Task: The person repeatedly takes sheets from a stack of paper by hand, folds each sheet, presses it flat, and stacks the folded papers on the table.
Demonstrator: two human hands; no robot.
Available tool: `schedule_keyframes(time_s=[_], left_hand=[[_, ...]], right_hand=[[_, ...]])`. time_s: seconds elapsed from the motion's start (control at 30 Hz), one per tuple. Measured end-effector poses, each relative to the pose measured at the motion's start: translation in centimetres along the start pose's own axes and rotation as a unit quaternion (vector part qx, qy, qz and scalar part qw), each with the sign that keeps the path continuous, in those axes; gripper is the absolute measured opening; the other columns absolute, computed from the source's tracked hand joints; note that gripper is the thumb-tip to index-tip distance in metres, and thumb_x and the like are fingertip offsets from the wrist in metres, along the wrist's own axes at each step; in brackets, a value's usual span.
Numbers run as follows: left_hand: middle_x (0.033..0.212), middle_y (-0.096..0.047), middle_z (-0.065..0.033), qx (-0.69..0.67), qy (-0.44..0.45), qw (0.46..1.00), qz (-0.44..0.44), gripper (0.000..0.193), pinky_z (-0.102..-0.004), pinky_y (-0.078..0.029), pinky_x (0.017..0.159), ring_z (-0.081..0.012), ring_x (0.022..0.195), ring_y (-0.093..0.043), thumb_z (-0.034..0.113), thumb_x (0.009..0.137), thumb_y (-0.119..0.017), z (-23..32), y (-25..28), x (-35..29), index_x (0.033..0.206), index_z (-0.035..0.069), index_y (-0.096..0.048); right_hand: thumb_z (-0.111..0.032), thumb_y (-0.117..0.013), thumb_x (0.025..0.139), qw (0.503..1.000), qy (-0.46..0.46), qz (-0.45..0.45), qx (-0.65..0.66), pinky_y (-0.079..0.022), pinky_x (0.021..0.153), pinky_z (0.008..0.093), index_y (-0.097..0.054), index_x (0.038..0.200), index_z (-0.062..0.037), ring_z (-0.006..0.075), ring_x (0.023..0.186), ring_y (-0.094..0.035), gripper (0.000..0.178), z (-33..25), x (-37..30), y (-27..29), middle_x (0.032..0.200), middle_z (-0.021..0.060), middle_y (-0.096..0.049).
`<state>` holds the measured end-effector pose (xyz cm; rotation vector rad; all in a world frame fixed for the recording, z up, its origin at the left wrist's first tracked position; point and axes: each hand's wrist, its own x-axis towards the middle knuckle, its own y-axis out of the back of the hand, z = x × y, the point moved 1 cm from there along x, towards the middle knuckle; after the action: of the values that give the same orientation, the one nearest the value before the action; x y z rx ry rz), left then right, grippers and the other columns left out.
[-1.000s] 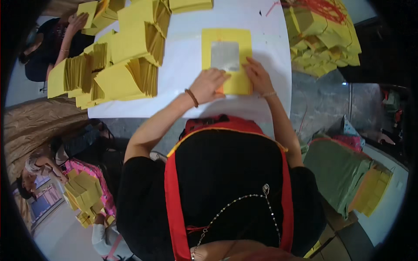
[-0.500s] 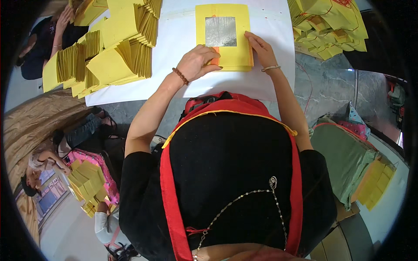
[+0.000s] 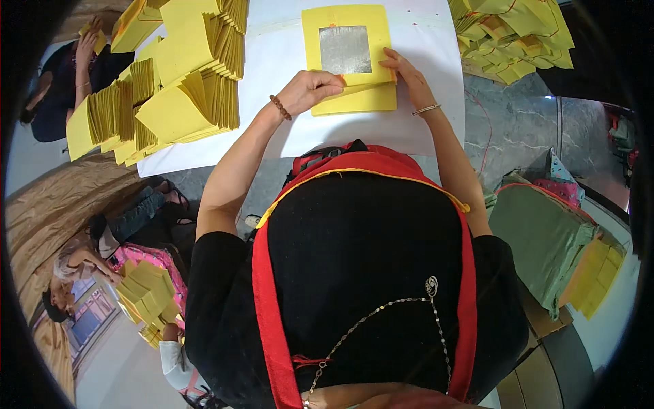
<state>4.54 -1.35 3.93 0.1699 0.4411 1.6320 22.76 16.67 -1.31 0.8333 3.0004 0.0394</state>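
A stack of yellow paper sheets (image 3: 368, 102) lies on the white-covered table in front of me. Its top sheet (image 3: 312, 48) carries a silver foil square (image 3: 345, 49) and a trace of orange. My left hand (image 3: 312, 90) is closed in a pinch on the near edge of that top sheet, which is bent up and shows the yellow sheet beneath. Along the stack's right edge, my right hand (image 3: 411, 76) rests with fingers stretched out and touching the paper; its thumb is partly hidden.
Folded yellow paper bundles (image 3: 184, 88) are piled on the table's left. More yellow bundles (image 3: 518, 34) lie at the far right. A co-worker's hand (image 3: 87, 48) holds yellow paper at far left. Another person (image 3: 75, 266) sits lower left. A green-wrapped bale (image 3: 538, 238) stands at right.
My left hand has lifted the near edge of the top sheet and moved slightly away from me, exposing the sheet below. My right hand stays at the right edge.
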Motion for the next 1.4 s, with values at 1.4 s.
schedule_keyframes(time_s=[1.4], left_hand=[[0.121, -0.054, -0.0087, 0.051, 0.032, 0.984, 0.168, 0.043, -0.0321, -0.042, 0.092, -0.0217, 0.106, -0.050, -0.002, 0.080, -0.049, -2.0, 4.5, -0.7, 0.121, 0.011, -0.054]], right_hand=[[-0.019, -0.057, 0.087, 0.998, 0.029, -0.023, -0.052, -0.037, 0.095, 0.0283, -0.060, 0.110, -0.0007, 0.0173, 0.117, -0.045, 0.030, 0.9, 0.4, 0.1, 0.139, 0.0086, -0.037]])
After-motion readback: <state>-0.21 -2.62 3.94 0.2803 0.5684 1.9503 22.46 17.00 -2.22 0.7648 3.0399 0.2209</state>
